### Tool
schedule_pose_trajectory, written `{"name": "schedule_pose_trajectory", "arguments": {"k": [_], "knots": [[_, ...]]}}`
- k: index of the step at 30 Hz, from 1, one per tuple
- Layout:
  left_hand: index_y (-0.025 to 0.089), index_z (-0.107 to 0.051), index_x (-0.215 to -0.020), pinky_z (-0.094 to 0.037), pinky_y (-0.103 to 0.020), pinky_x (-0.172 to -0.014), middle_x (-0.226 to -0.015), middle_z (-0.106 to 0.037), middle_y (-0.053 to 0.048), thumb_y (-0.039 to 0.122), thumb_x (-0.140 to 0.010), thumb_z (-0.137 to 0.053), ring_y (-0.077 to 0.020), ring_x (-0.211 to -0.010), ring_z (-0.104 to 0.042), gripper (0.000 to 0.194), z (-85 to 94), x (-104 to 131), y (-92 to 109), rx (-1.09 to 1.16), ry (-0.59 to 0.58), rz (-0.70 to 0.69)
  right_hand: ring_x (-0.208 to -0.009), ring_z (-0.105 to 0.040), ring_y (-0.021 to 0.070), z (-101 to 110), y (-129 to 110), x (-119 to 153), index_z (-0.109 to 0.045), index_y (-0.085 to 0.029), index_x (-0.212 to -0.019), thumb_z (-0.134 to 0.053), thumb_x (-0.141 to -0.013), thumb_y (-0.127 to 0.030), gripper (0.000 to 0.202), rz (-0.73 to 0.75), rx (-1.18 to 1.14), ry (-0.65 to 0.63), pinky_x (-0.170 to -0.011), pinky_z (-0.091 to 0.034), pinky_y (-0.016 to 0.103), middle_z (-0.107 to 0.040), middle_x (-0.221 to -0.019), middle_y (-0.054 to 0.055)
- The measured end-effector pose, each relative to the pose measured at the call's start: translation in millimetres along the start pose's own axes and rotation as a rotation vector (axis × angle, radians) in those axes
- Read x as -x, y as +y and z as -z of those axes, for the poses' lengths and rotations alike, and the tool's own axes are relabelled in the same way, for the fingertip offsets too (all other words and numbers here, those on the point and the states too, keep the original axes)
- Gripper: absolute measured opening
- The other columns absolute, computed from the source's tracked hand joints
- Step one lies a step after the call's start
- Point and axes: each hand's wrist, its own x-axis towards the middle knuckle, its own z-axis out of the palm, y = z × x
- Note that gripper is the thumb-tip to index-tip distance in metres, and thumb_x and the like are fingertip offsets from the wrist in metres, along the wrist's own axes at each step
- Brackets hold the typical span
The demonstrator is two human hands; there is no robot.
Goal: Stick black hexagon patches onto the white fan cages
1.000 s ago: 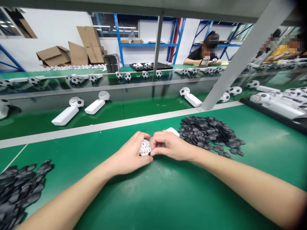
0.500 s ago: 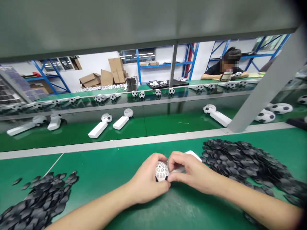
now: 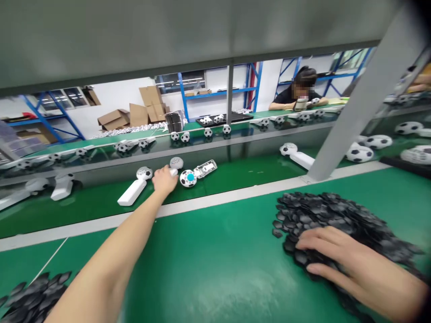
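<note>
My left hand (image 3: 164,180) reaches across to the glossy green strip behind the grey rail. Its fingers close around the white handle of a soccer-ball-headed device (image 3: 176,163), whose round perforated head shows beyond them. Just right of it lies another such device (image 3: 188,178), with a turquoise disc on its ball and the inside of its handle exposed. On the right, my right hand (image 3: 332,253) rests over a heap of thin black pieces (image 3: 323,211). Its thumb and fingers are apart, with black pieces showing between them; the fingertips are partly hidden.
A second heap of black pieces (image 3: 37,296) lies at lower left. Another white-handled device (image 3: 133,192) is left of my left hand. A slanted grey post (image 3: 350,103) rises at right, and a grey panel (image 3: 202,36) hangs overhead. A co-worker (image 3: 299,92) sits across the far table.
My hands have parted from the ball-headed device they held together. The left has moved forward and left onto the green strip; the right has moved to the black heap. An open-handled device now lies on the strip.
</note>
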Motion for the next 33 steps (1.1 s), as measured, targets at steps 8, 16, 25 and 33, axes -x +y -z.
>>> {"name": "schedule_pose_trajectory", "arguments": {"k": [8, 16, 25, 33], "knots": [[0.007, -0.047, -0.111, -0.041, -0.041, -0.08, -0.11, -0.057, -0.02, 0.041, -0.078, -0.044, -0.0354, -0.101, -0.054, 0.047, 15.3, 11, -22, -0.125, -0.083, 0.006, -0.075, -0.057, 0.02, 1, -15, 2, -0.063, -0.027, -0.089, -0.042, -0.085, -0.02, 0.022, -0.043, 0.066, -0.053, -0.064, -0.048, 0.033, -0.06, -0.08, 0.004], [0.018, -0.036, -0.127, -0.039, -0.038, -0.09, -0.126, -0.049, -0.009, 0.051, -0.08, -0.039, -0.0297, -0.113, -0.047, 0.058, 57.5, 137, -34, -0.051, -0.258, -0.178, -0.081, -0.057, 0.0197, 6, -18, 0, -0.062, -0.022, -0.092, -0.047, -0.083, -0.018, 0.017, -0.041, 0.05, -0.068, -0.069, -0.046, 0.031, -0.061, -0.086, 0.005], [0.025, -0.039, -0.129, -0.042, -0.044, -0.084, -0.118, -0.056, -0.009, 0.062, -0.069, -0.048, -0.0353, -0.106, -0.051, 0.071, 61.3, 187, 15, -0.079, -0.418, -0.358, -0.079, -0.056, 0.0175, 21, -30, -20, -0.062, -0.017, -0.087, -0.055, -0.082, -0.021, 0.01, -0.117, -0.005, -0.169, -0.068, -0.044, 0.027, -0.061, -0.085, 0.005], [0.027, -0.04, -0.126, -0.041, -0.04, -0.083, -0.12, -0.056, -0.005, 0.062, -0.079, -0.03, -0.0301, -0.106, -0.052, 0.06, 41.4, 170, 69, 0.044, -0.478, -0.363, -0.083, -0.054, 0.0199, 3, -33, -53, -0.065, -0.016, -0.082, -0.053, -0.084, -0.022, 0.013, 0.003, 0.202, -0.103, -0.071, -0.041, 0.028, -0.062, -0.081, 0.006]]}}
